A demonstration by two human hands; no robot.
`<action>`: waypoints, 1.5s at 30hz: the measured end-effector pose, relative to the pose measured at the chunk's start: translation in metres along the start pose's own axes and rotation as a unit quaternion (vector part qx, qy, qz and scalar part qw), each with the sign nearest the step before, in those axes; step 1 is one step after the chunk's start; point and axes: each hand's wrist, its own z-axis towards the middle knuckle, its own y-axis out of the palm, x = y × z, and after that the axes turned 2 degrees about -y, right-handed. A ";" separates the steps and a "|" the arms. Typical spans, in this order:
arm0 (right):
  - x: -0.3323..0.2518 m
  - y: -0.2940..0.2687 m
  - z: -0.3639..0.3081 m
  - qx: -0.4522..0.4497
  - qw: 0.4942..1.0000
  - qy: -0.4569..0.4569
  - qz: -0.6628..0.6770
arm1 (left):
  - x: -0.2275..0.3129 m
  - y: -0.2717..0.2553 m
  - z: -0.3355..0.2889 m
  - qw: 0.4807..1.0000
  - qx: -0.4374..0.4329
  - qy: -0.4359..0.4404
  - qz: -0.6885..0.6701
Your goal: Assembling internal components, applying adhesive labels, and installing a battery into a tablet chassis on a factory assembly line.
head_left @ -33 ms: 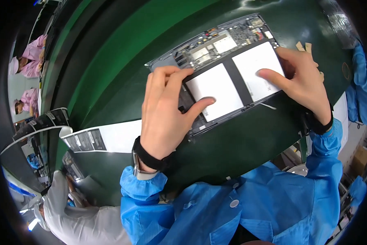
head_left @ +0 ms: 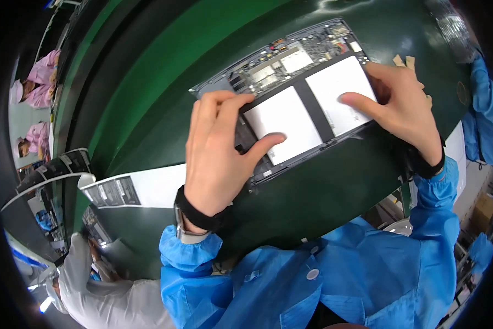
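Note:
An opened flat electronic device (head_left: 219, 88), likely a tablet or laptop base, lies tilted on the dark green table with its circuit board (head_left: 290, 60) bared along the far side. Over its near half is a battery pack (head_left: 288, 123) with two white cells and a black strip between them. My left hand (head_left: 216, 151) grips the pack's left end, thumb on the white cell and fingers over the far left corner. At the right end, my right hand (head_left: 403, 104) presses its thumb on the other cell, its fingers partly hidden behind the edge. Whether the pack is fully seated cannot be made out.
A white strip with dark printed labels (head_left: 112, 192) runs along the table at left. Near it lies another circuit board part (head_left: 96, 226), beside a person in a grey sleeve (head_left: 87, 271). Beige tabs (head_left: 410, 63) stick up beyond my right hand. A green band (head_left: 164, 60) curves behind.
The view has shifted slightly, and both hands keep their grip on the battery pack. A pale sliver below the device's near right edge is now barely visible.

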 end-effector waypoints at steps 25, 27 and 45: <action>0.025 -0.014 0.009 -0.036 0.976 -0.159 -0.144 | 0.003 0.004 0.011 0.996 -0.045 -0.053 -0.047; 0.028 -0.018 0.012 -0.055 0.974 -0.160 -0.153 | 0.002 0.005 0.010 0.996 -0.046 -0.063 -0.042; 0.022 -0.023 0.010 -0.103 0.984 -0.087 -0.113 | 0.002 0.006 0.009 0.997 -0.031 -0.056 -0.042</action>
